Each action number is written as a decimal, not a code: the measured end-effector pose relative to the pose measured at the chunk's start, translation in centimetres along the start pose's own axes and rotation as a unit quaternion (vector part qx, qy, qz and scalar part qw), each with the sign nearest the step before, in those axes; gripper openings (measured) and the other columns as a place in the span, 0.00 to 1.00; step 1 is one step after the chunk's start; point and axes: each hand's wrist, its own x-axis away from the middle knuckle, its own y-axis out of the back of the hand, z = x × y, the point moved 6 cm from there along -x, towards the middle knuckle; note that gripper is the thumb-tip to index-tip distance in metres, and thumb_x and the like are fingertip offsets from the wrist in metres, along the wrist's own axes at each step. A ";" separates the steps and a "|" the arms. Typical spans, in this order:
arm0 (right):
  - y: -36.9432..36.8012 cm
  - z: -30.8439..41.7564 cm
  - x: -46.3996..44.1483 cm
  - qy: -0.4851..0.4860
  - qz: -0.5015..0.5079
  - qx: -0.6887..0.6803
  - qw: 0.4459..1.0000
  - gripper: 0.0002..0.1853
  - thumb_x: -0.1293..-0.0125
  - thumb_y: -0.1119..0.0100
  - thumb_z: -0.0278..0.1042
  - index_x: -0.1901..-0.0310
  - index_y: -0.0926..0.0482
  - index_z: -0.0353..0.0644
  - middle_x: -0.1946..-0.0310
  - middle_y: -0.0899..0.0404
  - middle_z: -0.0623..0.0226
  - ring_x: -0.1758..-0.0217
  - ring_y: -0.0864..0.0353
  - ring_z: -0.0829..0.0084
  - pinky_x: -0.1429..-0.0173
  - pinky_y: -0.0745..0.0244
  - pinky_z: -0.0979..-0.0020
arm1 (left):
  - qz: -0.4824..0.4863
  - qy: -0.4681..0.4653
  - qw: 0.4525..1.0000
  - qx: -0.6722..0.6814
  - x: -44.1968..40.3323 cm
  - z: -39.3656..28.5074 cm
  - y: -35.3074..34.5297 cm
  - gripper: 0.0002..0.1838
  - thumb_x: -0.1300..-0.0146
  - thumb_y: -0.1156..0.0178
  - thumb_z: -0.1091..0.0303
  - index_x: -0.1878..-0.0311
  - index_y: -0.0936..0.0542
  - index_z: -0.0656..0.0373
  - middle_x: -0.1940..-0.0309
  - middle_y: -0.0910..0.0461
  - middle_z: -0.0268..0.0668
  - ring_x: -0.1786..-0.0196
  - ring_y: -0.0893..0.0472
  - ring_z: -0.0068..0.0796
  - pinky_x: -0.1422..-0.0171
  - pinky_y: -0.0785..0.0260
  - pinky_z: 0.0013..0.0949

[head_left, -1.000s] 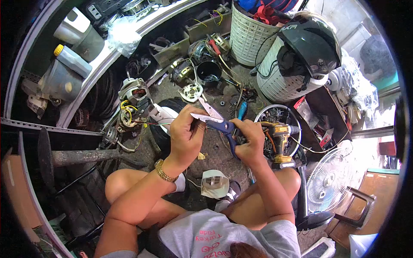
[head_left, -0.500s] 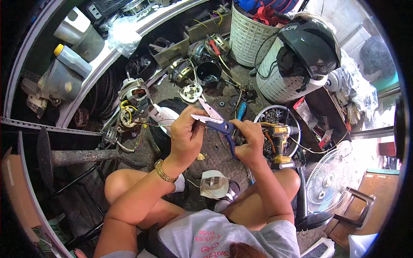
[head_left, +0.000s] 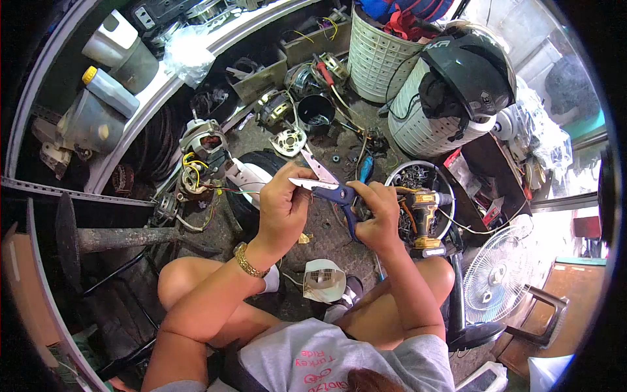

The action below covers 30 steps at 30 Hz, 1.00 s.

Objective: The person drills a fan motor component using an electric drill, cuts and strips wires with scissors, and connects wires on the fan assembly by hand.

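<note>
My right hand (head_left: 379,212) is wrapped round the dark blue handles of a pair of scissors (head_left: 335,191), whose blades stand apart and point to the upper left. My left hand (head_left: 285,199) is closed at the blade side, fingers pinched together; anything between them is too small to make out. A gold bracelet (head_left: 250,260) circles the left wrist. Beyond the blades lies a pale round motor cover (head_left: 289,140). Below the hands, a whitish plastic housing with a grille (head_left: 324,280) rests on the floor between my legs.
A yellow drill (head_left: 426,219) lies over a basin of metal parts (head_left: 449,233) at the right. Motors with wires (head_left: 202,140) stand left. A hammer (head_left: 124,238) is at the far left, a fan (head_left: 499,274) at the right, and a black helmet (head_left: 470,75) on a white basket.
</note>
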 end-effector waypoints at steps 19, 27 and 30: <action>0.2 -0.2 0.2 -0.008 0.008 0.003 1.000 0.28 0.64 0.34 0.23 0.54 0.21 0.47 0.76 0.32 0.67 0.71 0.30 0.63 0.64 0.42 0.65 | 0.015 0.010 1.000 0.003 0.0 0.1 -0.5 0.07 0.46 0.48 0.86 0.66 0.25 0.65 0.74 0.28 0.38 0.71 0.27 0.29 0.65 0.37 0.27; -0.6 -0.4 0.8 -0.027 0.020 -0.055 0.998 0.26 0.62 0.33 0.25 0.54 0.20 0.44 0.75 0.27 0.65 0.71 0.27 0.64 0.63 0.38 0.67 | 0.056 -0.017 0.998 -0.025 -0.1 0.2 -0.9 0.03 0.41 0.45 0.81 0.63 0.25 0.65 0.71 0.25 0.44 0.70 0.24 0.44 0.66 0.33 0.34; -2.9 -1.4 2.4 -0.213 0.125 -0.305 0.920 0.24 0.55 0.36 0.30 0.53 0.22 0.35 0.69 0.25 0.74 0.69 0.29 0.83 0.63 0.31 0.76 | 0.061 -0.008 0.998 -0.023 -0.1 0.3 -0.8 0.02 0.39 0.44 0.78 0.63 0.25 0.65 0.71 0.24 0.44 0.70 0.24 0.45 0.66 0.33 0.34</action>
